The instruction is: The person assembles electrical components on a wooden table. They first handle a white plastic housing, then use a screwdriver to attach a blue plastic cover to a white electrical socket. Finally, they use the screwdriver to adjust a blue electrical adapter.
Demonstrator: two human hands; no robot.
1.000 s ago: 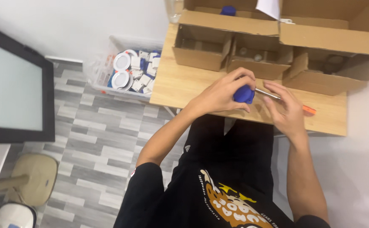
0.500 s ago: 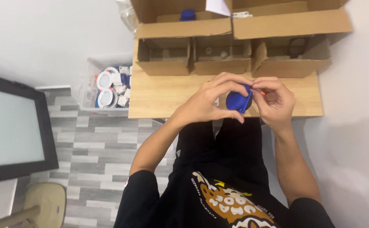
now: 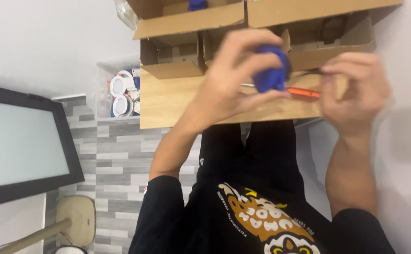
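My left hand (image 3: 231, 82) is raised above the wooden table (image 3: 177, 106) and grips a small blue plastic part (image 3: 270, 70) between thumb and fingers. My right hand (image 3: 353, 87) is just right of the part, blurred, with its fingertips pinched together. A thin dark line (image 3: 310, 72) runs from those fingertips toward the blue part; I cannot tell what it is. Behind the hands, a tool with an orange handle (image 3: 304, 93) and a metal shaft lies on the table.
Open cardboard boxes (image 3: 186, 21) line the far side of the table, one holding another blue piece (image 3: 197, 4). A clear bin of white round parts (image 3: 121, 91) stands on the grey floor. A large dark-framed screen (image 3: 22, 141) is at left, a tan seat (image 3: 76, 216) below it, and a white wall at right.
Both hands rose toward the camera with the blue part. My right hand has come off the part and moved a little to the right.
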